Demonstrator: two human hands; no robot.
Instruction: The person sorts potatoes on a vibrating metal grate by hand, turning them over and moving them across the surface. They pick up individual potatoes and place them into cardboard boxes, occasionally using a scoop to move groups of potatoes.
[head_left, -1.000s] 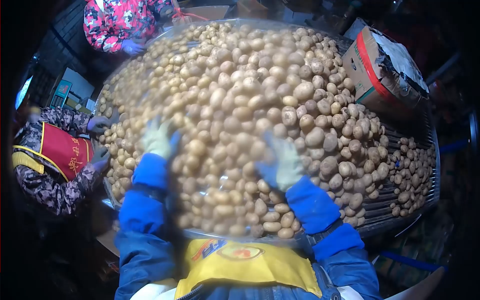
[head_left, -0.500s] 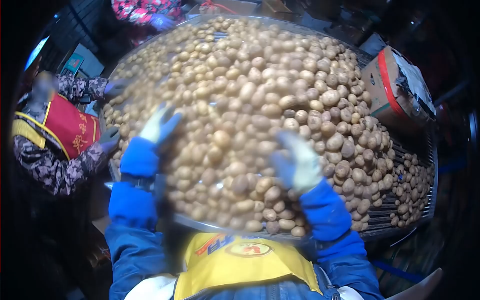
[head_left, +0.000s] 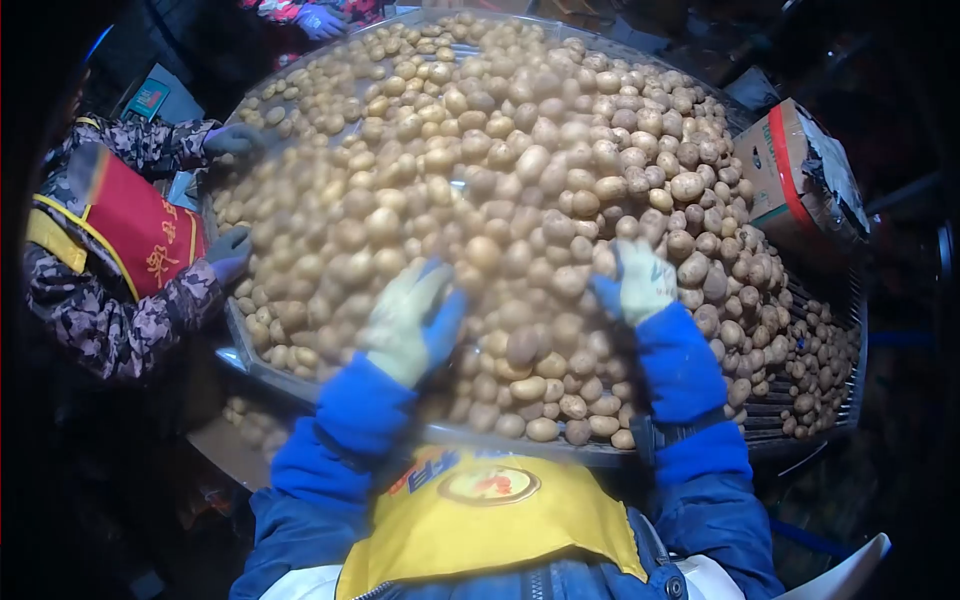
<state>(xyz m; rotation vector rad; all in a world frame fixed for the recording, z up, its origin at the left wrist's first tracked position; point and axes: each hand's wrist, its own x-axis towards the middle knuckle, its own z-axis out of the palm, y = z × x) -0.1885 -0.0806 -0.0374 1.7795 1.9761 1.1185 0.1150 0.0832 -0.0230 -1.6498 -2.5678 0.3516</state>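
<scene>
A broad heap of potatoes [head_left: 520, 210] covers a metal sorting table [head_left: 290, 385] in front of me, many of them smeared by motion. My left hand [head_left: 415, 315], in a pale glove with blue on the fingers, rests against potatoes near the front of the heap, its thumb apart from its fingers. Further right, my right hand [head_left: 640, 283] wears a similar glove and touches potatoes with thumb and fingers spread. Neither hand has a potato that I can see enclosed in it.
A co-worker in a red apron [head_left: 140, 225] reaches in from the left with gloved hands [head_left: 232, 245]. Another person's gloved hand [head_left: 322, 20] shows at the far edge. A cardboard box [head_left: 790, 165] with red tape stands at the right, beside slats [head_left: 775, 425].
My left hand has moved right and toward me across the potatoes. My right hand has shifted right and slightly away. Potatoes between them have moved.
</scene>
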